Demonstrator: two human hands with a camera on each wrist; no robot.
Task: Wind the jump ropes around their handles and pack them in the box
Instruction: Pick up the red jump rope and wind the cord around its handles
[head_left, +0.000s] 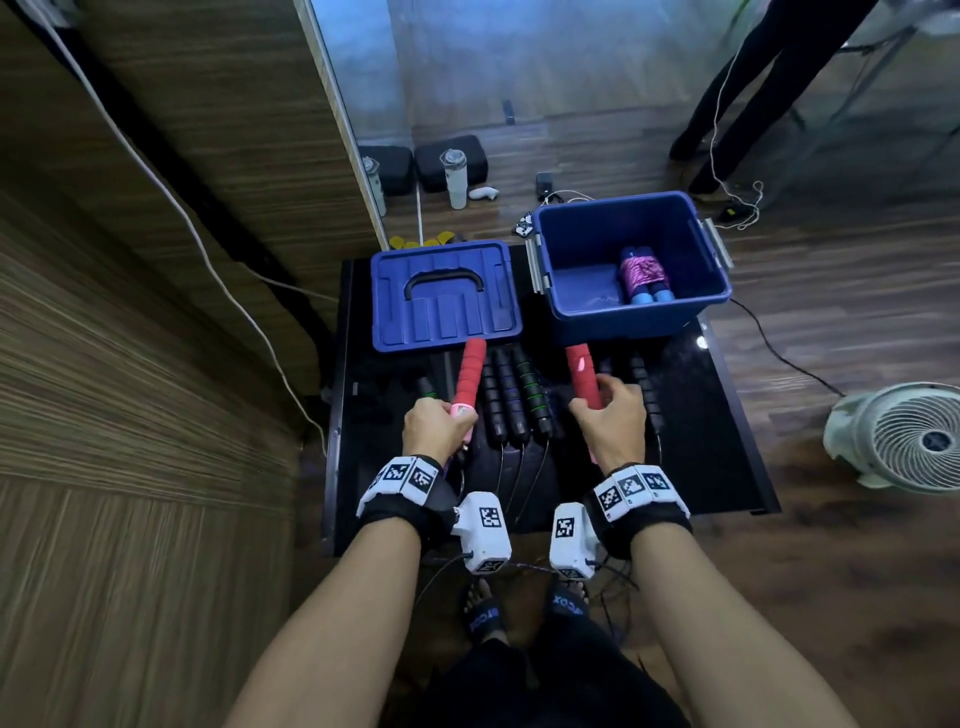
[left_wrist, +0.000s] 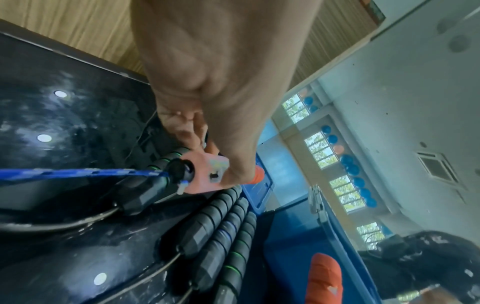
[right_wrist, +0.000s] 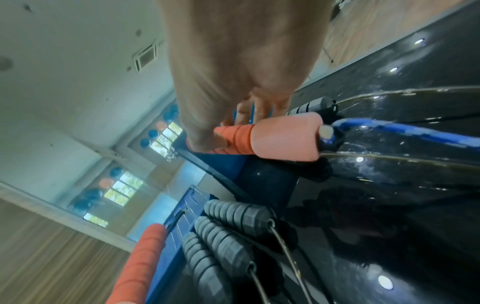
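My left hand (head_left: 439, 427) grips the pink lower end of a red-wrapped jump rope handle (head_left: 469, 375), which points away from me. My right hand (head_left: 613, 415) grips the matching red handle (head_left: 581, 373) near its base. A blue rope (left_wrist: 78, 173) runs from the left handle's end (left_wrist: 205, 174), and the same blue rope (right_wrist: 405, 131) leaves the right handle (right_wrist: 283, 139). Several black handles (head_left: 511, 397) with thin cables lie between my hands on the black table (head_left: 727, 441). The open blue box (head_left: 631, 267) stands at the back right and holds one wound rope bundle (head_left: 644, 273) with blue handles.
The blue box lid (head_left: 444, 296) lies flat at the back left of the table. More black handles (head_left: 647, 395) lie right of my right hand. A white fan (head_left: 904, 436) stands on the floor at right, a person's legs (head_left: 737, 93) behind.
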